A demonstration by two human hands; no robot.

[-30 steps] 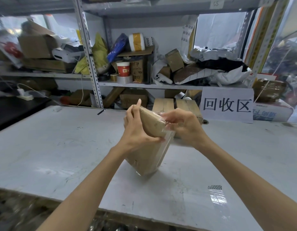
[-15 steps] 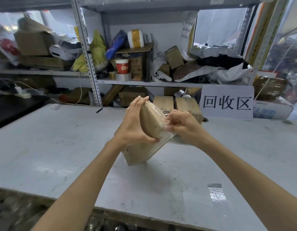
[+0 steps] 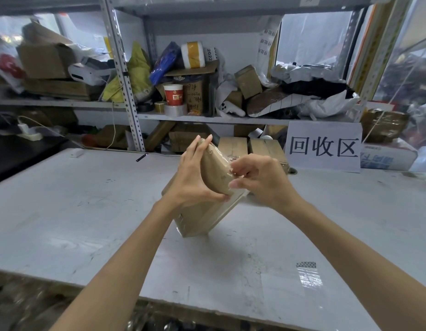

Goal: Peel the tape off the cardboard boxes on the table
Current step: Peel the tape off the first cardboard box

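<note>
Left hand [image 3: 192, 180] clamps the tilted brown tape-wrapped cardboard box [image 3: 204, 206] above the grey table [image 3: 87, 211], right hand [image 3: 259, 180] fingertips pinching clear tape at its top edge; a slipping pinch could tear it short.

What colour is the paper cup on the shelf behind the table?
Red with a white rim, the paper cup shows best in the head view.

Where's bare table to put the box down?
Bare: table left of the box, out to the adapter; also right of the right hand, below the sign. Crowded: two boxes behind the hands, tape strip near the front right.
</note>
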